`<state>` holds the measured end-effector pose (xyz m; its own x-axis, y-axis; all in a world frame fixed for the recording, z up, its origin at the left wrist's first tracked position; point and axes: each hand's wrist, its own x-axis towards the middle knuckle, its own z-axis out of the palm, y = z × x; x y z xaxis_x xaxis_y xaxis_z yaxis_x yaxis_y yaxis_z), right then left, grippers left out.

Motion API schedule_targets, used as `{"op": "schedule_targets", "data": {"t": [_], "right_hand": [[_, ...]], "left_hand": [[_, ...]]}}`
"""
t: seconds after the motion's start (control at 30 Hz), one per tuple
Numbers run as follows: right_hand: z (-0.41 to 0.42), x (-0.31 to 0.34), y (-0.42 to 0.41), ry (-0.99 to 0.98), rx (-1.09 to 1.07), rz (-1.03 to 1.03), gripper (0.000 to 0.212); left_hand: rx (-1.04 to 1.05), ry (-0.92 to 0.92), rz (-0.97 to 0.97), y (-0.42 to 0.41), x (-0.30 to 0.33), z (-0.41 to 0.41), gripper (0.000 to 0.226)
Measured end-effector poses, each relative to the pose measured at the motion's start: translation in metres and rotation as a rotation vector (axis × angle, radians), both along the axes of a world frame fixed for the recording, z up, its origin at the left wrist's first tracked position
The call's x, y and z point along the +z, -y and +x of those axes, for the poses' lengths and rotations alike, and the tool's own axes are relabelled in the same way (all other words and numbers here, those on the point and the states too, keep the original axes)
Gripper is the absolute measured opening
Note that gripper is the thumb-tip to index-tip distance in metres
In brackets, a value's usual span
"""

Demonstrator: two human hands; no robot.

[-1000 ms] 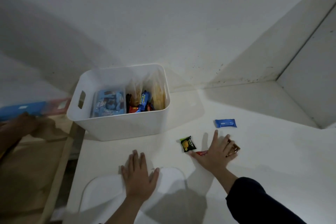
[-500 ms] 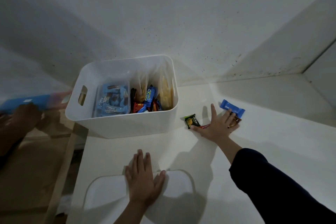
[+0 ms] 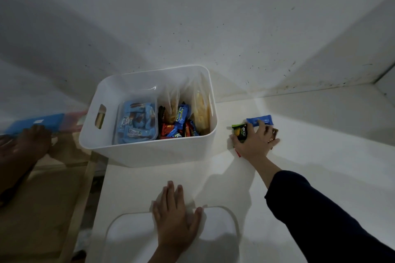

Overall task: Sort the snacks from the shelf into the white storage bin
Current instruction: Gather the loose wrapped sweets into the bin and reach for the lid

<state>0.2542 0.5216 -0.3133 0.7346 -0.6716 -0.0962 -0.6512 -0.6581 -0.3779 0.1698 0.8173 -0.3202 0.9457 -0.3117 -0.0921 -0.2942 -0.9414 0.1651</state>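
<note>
The white storage bin (image 3: 149,151) stands on the white shelf, holding blue snack packs in a clear box, red and blue bars and clear bags. Just right of it my right hand (image 3: 255,144) curls over a small pile of snacks on the shelf: a green and black packet (image 3: 241,133) under my thumb, a blue wrapper (image 3: 259,119) at my fingertips, a brown one (image 3: 275,131) and a red one (image 3: 237,153) peeking out underneath. My left hand (image 3: 174,218) lies flat, fingers spread, on the white bin lid (image 3: 218,226) at the front.
The wall rises right behind the bin, and a corner closes the shelf at the far right. Left of the shelf runs a wooden frame (image 3: 79,205), where another person's hand (image 3: 25,147) rests beside a blue and red box (image 3: 36,124).
My right hand has gathered the scattered snacks into one pile and dragged them left toward the bin, its fingers curling around them. My left hand stays on the lid.
</note>
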Motion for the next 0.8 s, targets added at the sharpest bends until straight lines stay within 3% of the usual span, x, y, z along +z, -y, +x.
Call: {"op": "schedule_targets", "data": {"t": [0.1, 0.2, 0.3, 0.47, 0.6, 0.67, 0.73, 0.8], "right_hand": [[-0.010, -0.006, -0.009, 0.123, 0.000, -0.148, 0.068], [-0.018, -0.005, -0.013, 0.174, -0.023, -0.128, 0.064], [-0.024, -0.006, -0.016, 0.081, -0.023, -0.059, 0.062], [-0.050, -0.005, -0.023, -0.096, 0.158, -0.014, 0.095], [-0.073, -0.011, -0.037, 0.256, 0.182, -0.164, 0.050], [-0.078, -0.012, -0.041, 0.381, 0.154, -0.184, 0.042], [-0.077, -0.011, -0.041, 0.304, 0.156, -0.200, 0.062], [-0.071, -0.008, -0.042, 0.085, 0.251, -0.227, 0.087]], "left_hand": [[0.000, -0.016, 0.018, -0.001, -0.002, 0.000, 0.078], [0.005, -0.020, 0.028, 0.000, -0.002, 0.000, 0.077], [-0.001, -0.020, 0.002, 0.000, -0.001, 0.000, 0.076], [0.004, 0.013, -0.025, 0.002, 0.001, 0.000, 0.075], [0.025, -0.005, -0.015, 0.003, 0.001, 0.001, 0.081], [0.025, -0.013, -0.012, 0.003, 0.001, 0.001, 0.083], [0.021, -0.004, -0.012, 0.003, 0.000, 0.001, 0.079], [0.023, 0.002, -0.021, 0.003, -0.002, 0.001, 0.076]]}}
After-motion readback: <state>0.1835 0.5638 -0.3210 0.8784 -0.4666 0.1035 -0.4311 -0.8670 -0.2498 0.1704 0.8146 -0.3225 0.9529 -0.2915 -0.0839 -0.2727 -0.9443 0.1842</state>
